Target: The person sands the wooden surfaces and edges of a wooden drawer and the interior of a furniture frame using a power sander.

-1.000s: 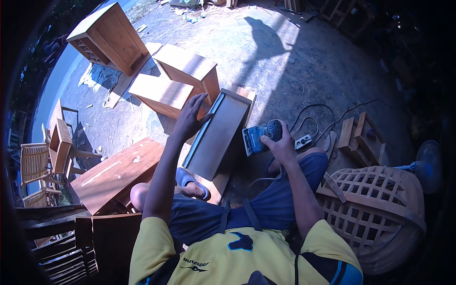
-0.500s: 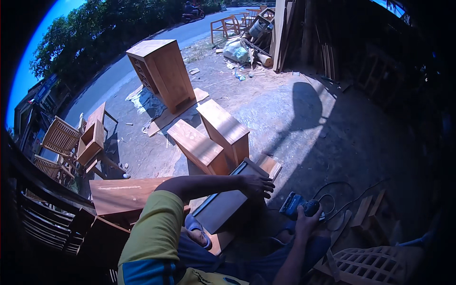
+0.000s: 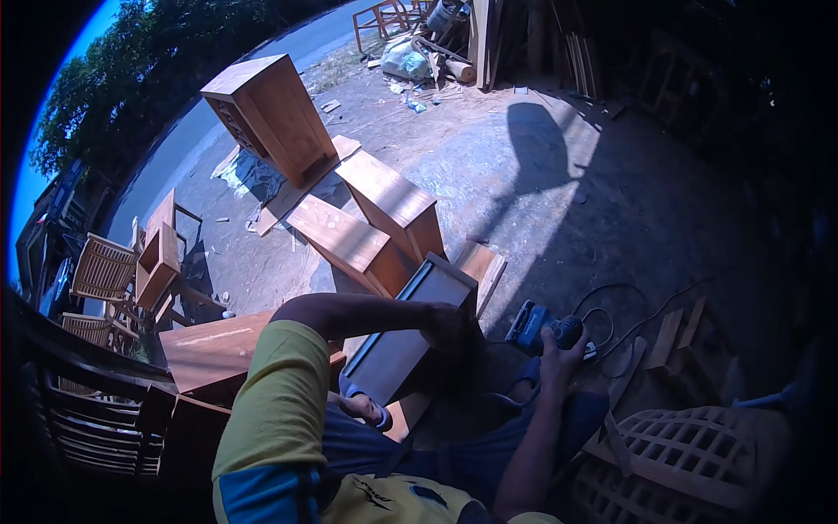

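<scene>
A wooden box, probably a drawer point(image 3: 397, 341), stands tilted between my legs, its smooth long panel facing up and its near side in shadow. My left hand point(image 3: 445, 327) is at its right side by the far end, apparently touching it; the fingers are lost in the dark. My right hand point(image 3: 561, 348) is closed around the dark knob of a blue electric sander point(image 3: 525, 325), held off to the right of the box. The sander's cord point(image 3: 618, 332) loops away on the ground.
Two wooden drawers point(image 3: 345, 236) stand just beyond the box, with a tall cabinet point(image 3: 279, 122) farther back. A reddish wooden panel point(image 3: 214, 349) lies at left. Chairs point(image 3: 105, 266) are at far left. Wood pieces point(image 3: 676, 341) and a lattice chair back point(image 3: 690, 445) sit at right.
My left hand has gone from spread above the box's far end to lower against its right side. The sander stays in my right hand. The whole view has shifted a little.
</scene>
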Motion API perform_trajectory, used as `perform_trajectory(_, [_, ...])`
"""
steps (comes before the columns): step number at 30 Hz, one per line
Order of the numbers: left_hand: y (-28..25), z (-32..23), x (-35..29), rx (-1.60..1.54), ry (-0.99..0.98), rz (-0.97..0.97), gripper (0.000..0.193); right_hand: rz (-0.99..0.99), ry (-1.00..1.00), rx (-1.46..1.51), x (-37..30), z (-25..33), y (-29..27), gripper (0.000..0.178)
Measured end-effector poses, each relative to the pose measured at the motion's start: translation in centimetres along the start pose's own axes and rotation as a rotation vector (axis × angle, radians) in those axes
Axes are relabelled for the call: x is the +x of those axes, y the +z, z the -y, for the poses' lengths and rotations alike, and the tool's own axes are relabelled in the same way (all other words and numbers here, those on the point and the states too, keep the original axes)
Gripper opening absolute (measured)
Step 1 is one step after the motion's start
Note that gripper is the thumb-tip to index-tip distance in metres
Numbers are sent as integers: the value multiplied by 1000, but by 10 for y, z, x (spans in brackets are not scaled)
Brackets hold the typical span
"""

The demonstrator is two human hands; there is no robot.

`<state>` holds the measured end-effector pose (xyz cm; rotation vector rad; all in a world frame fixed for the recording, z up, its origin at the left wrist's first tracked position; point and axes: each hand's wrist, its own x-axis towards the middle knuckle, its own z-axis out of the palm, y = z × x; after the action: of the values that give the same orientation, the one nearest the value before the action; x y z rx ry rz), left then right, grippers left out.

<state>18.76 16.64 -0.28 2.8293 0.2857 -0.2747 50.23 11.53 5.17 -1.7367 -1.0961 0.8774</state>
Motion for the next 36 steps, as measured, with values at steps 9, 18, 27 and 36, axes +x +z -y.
perform_trajectory(9, [-60,-64,-49,1,-427,-32,70,-167,-10,-15,13,-3,-26,96])
perform_trajectory(18, [-64,-109,-76,-161,-942,-232,75,-322,-1,-58,8,-13,-63,96])
perform_trajectory(27, [-62,-98,-98,-365,-1387,-283,88,-473,-7,-62,4,-8,-79,94])
perform_trajectory(36, [-18,-76,-97,-627,-1638,-508,87,-284,-149,-62,7,-5,-51,91])
